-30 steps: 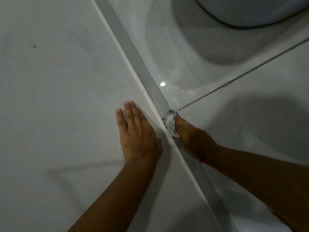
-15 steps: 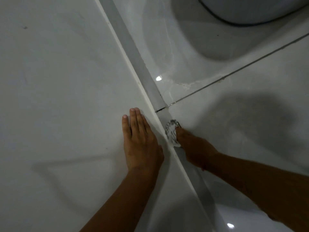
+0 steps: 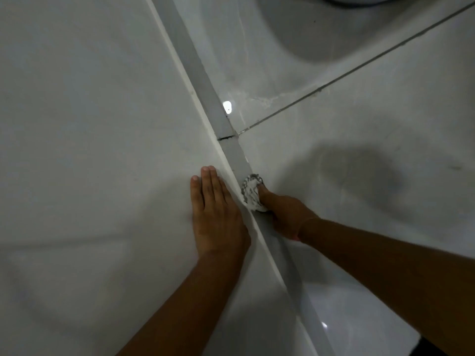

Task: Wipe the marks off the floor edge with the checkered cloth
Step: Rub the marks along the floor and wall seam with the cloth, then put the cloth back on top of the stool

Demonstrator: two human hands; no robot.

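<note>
Gripping checkered cloth (image 3: 251, 192) on floor edge (image 3: 237, 156): right hand (image 3: 284, 215); left hand (image 3: 217, 214) flat beside, empty.

Your view looks down on a glossy pale tiled floor (image 3: 359, 155), crossed by a dark grout line (image 3: 359, 65) and met by a grey floor edge (image 3: 203, 80) strip. Your left hand (image 3: 218, 214) lies flat on the white surface (image 3: 90, 124) beside it; your right hand (image 3: 285, 217) presses the bunched checkered cloth (image 3: 251, 192) against the strip.

Glossy floor tiles (image 3: 359, 150); crumpled woven checkered cloth (image 3: 250, 192).
</note>
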